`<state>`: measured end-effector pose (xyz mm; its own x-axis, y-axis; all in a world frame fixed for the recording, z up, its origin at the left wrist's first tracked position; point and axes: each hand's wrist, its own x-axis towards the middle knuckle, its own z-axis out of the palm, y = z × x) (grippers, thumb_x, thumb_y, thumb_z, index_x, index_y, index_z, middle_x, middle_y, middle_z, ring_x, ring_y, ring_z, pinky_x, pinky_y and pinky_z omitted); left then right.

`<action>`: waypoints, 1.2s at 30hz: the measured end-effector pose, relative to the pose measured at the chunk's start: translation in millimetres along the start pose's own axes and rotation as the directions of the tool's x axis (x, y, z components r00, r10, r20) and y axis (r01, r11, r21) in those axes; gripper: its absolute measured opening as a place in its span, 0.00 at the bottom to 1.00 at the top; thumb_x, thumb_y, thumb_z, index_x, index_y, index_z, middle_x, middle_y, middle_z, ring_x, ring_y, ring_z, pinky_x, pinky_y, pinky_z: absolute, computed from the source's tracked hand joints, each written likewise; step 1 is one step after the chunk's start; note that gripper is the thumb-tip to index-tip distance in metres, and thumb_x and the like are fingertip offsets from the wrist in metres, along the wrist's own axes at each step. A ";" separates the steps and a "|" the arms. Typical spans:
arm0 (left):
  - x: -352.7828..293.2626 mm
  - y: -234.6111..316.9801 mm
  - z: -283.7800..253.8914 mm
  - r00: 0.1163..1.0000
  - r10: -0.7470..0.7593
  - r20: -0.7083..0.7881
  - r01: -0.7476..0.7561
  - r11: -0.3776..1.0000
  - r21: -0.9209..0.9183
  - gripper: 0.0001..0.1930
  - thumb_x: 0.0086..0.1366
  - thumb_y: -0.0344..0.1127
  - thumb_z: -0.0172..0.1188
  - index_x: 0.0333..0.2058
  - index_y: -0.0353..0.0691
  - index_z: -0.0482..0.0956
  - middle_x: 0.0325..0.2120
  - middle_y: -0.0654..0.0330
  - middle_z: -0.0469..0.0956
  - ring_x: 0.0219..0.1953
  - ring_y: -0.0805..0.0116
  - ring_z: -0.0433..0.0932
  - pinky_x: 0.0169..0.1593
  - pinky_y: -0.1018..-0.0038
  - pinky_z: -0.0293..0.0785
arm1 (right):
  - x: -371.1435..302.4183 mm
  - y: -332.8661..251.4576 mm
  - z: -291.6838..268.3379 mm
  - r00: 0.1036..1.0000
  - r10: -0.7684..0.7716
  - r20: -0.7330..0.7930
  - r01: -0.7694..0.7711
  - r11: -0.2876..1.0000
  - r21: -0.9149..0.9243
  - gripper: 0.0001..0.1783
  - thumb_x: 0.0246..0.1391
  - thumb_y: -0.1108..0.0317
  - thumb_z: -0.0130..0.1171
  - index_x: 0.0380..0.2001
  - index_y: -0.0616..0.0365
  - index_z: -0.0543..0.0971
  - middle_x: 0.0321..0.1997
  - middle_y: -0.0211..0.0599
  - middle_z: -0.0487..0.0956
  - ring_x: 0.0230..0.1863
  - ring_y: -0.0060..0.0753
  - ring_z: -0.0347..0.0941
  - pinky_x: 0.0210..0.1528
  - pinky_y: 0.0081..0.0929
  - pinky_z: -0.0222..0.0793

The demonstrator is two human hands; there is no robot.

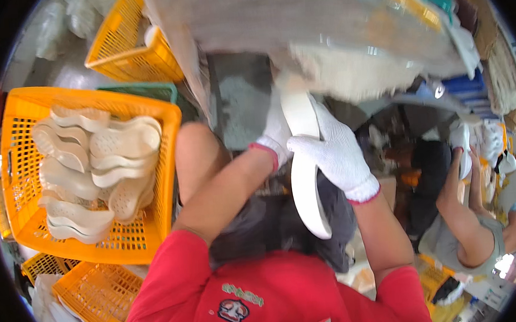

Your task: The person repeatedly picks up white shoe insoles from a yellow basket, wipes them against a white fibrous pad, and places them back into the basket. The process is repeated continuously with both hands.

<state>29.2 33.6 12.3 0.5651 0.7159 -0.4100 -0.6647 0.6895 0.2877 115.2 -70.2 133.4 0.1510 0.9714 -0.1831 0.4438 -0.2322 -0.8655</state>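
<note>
A long white shoe sole (304, 175) stands nearly upright in front of me, its toe end pointing down toward my lap. My left hand (276, 137), in a white knit glove with a pink cuff, grips its upper part from the left. My right hand (336, 155), gloved the same way, wraps over the sole from the right at its middle. Above my hands a blurred grey and cream surface (347, 65) crosses the view, with the top of the sole against it.
An orange plastic basket (149, 228) at my left holds several cream shoe soles (97, 166). More orange baskets sit at upper left (127, 50) and lower left (93, 292). Another person (466, 224) sits at the right, handling white pieces.
</note>
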 end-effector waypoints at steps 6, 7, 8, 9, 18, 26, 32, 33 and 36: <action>34.5 -4.3 -11.4 0.958 -0.184 -0.221 0.154 0.977 -0.146 0.24 0.80 0.57 0.53 0.51 0.39 0.81 0.41 0.50 0.86 0.35 0.47 0.87 0.39 0.43 0.88 | -36.6 -22.0 14.9 0.998 0.003 0.061 0.042 0.695 -0.718 0.29 0.54 0.61 0.71 0.59 0.56 0.81 0.41 0.46 0.84 0.43 0.55 0.81 0.46 0.45 0.80; 44.1 -0.1 -6.4 0.974 -0.059 -0.220 0.066 0.997 0.028 0.27 0.78 0.61 0.55 0.54 0.40 0.80 0.43 0.49 0.86 0.38 0.45 0.88 0.40 0.41 0.87 | -17.7 -29.5 11.6 0.998 -0.034 0.044 0.056 0.666 -0.744 0.26 0.54 0.61 0.71 0.56 0.56 0.82 0.40 0.46 0.85 0.41 0.56 0.82 0.44 0.47 0.81; 48.0 -0.1 -3.1 0.992 0.054 -0.115 -0.046 0.996 0.073 0.31 0.76 0.65 0.56 0.58 0.41 0.79 0.46 0.47 0.86 0.41 0.43 0.88 0.41 0.39 0.87 | -1.6 -32.2 7.2 0.997 -0.064 0.035 0.069 0.674 -0.735 0.23 0.54 0.60 0.70 0.52 0.56 0.83 0.39 0.45 0.85 0.40 0.57 0.83 0.42 0.49 0.81; 52.7 2.4 1.8 0.996 0.054 -0.072 -0.051 0.998 0.044 0.35 0.75 0.69 0.52 0.60 0.41 0.77 0.46 0.44 0.86 0.41 0.39 0.87 0.42 0.38 0.86 | 12.4 -41.5 2.2 0.999 0.050 0.019 -0.022 0.712 -0.702 0.21 0.54 0.60 0.70 0.49 0.56 0.84 0.38 0.46 0.85 0.39 0.58 0.84 0.41 0.51 0.81; -13.0 -30.5 -12.0 0.985 -0.164 -0.047 0.158 0.981 -0.110 0.43 0.81 0.75 0.37 0.61 0.36 0.76 0.53 0.43 0.83 0.55 0.37 0.83 0.64 0.43 0.81 | -142.4 68.6 5.8 0.977 0.188 -0.104 -0.209 0.943 -0.258 0.30 0.61 0.61 0.71 0.64 0.62 0.82 0.49 0.45 0.89 0.49 0.36 0.89 0.50 0.36 0.85; 2.5 -9.6 14.6 0.997 0.066 -0.029 -0.065 0.997 0.044 0.26 0.89 0.52 0.43 0.70 0.38 0.70 0.61 0.54 0.80 0.62 0.58 0.79 0.70 0.61 0.76 | -77.4 40.4 7.6 0.870 0.444 -0.214 -0.104 0.590 0.801 0.33 0.65 0.69 0.63 0.71 0.67 0.73 0.66 0.44 0.82 0.63 0.41 0.83 0.67 0.41 0.81; -38.1 35.9 -17.8 0.962 -0.268 -0.063 0.263 0.832 0.489 0.29 0.83 0.59 0.52 0.62 0.37 0.80 0.54 0.53 0.86 0.52 0.59 0.84 0.63 0.63 0.80 | -95.2 82.9 -16.9 0.984 0.078 -0.163 -0.051 0.985 0.165 0.30 0.59 0.64 0.73 0.60 0.72 0.82 0.54 0.48 0.89 0.53 0.37 0.86 0.58 0.37 0.82; -61.1 48.0 -26.8 0.917 -0.389 -0.091 0.386 0.805 0.450 0.29 0.82 0.60 0.53 0.61 0.37 0.82 0.53 0.53 0.87 0.50 0.60 0.85 0.61 0.64 0.80 | -110.1 94.7 -29.8 0.965 -0.259 -0.030 0.235 0.913 -0.333 0.31 0.64 0.67 0.68 0.68 0.70 0.79 0.62 0.42 0.85 0.60 0.34 0.82 0.65 0.35 0.75; -142.8 85.2 -59.0 0.756 0.560 0.339 -0.402 -0.011 0.916 0.22 0.76 0.52 0.66 0.51 0.36 0.85 0.42 0.47 0.87 0.44 0.49 0.88 0.55 0.60 0.82 | -168.4 126.2 -59.4 0.977 0.037 -0.211 -0.128 0.891 -0.436 0.30 0.66 0.64 0.67 0.67 0.70 0.79 0.61 0.46 0.85 0.61 0.39 0.82 0.65 0.36 0.76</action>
<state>-137.0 -16.3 44.4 0.2206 0.9646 0.1442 0.2275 -0.1947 0.9541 198.3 -266.1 82.7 0.3505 0.9298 -0.1124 0.7610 -0.3527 -0.5446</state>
